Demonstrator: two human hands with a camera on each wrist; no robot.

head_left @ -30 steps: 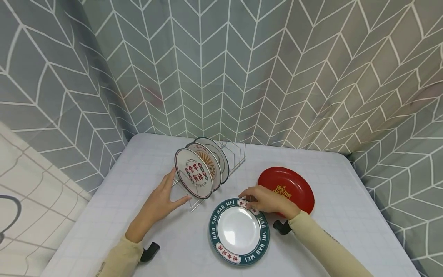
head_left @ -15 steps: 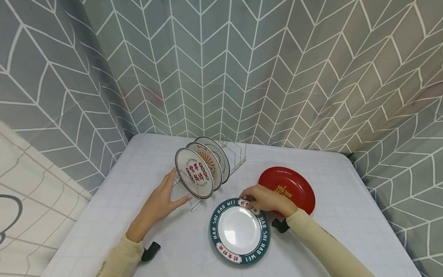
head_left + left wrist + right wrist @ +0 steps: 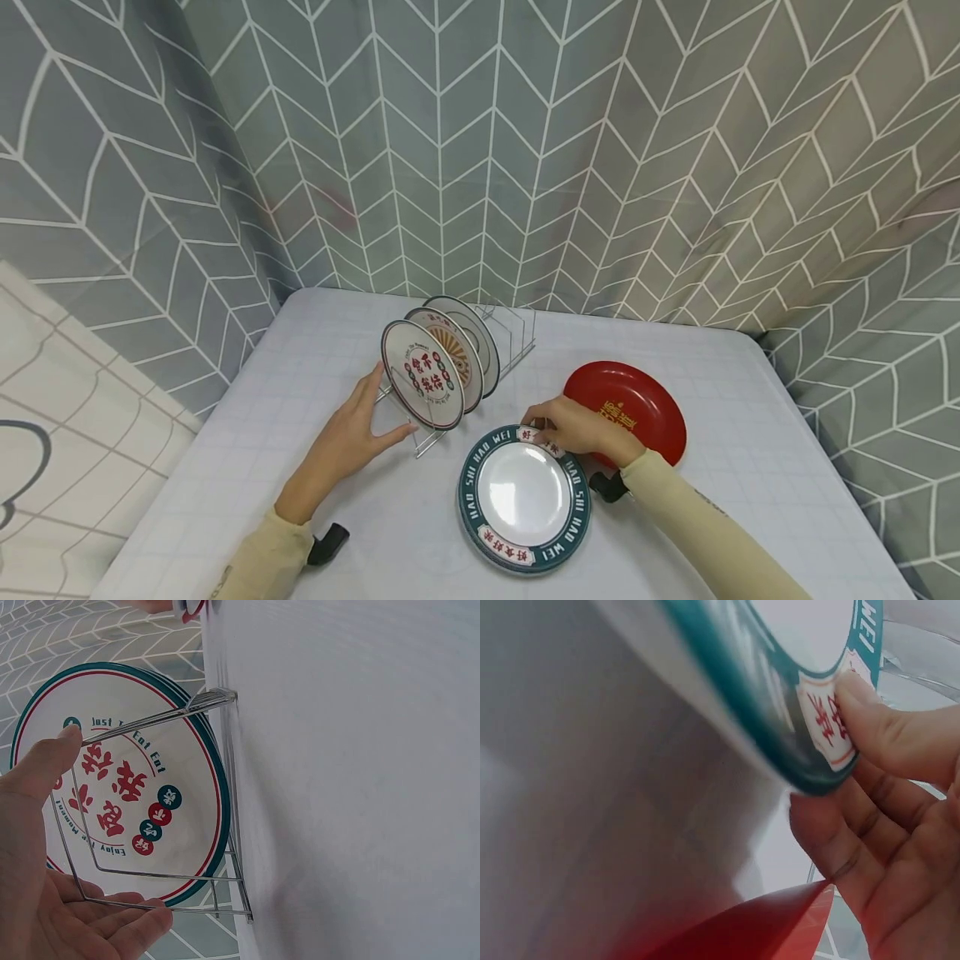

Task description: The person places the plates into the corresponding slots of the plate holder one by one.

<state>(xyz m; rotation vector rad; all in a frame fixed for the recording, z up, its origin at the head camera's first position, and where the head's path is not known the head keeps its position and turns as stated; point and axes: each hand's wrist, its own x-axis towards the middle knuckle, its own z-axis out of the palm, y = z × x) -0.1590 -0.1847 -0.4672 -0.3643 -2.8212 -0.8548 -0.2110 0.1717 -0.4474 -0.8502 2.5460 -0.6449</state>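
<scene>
My right hand [image 3: 573, 429] pinches the far edge of a white plate [image 3: 525, 493] with a green lettered rim. In the right wrist view the thumb [image 3: 862, 712] lies on top of that rim, fingers underneath, and the near part of the plate stands off the table. My left hand [image 3: 345, 437] is at the near-left end of a wire plate rack [image 3: 423, 446], its thumb [image 3: 56, 754] touching the wire and its fingers loosely extended. Several plates stand tilted in the rack; the front white plate [image 3: 422, 375] bears red characters.
A red oval plate [image 3: 648, 408] lies just beyond the right wrist, partly covered by that arm. Further slots of the rack [image 3: 517, 337] extend to the back right. Patterned grey curtains [image 3: 480, 150] stand behind the white table [image 3: 712, 517].
The green-rimmed plate has shifted slightly right and looks a little raised in my right hand's pinch. My left hand stays at the rack.
</scene>
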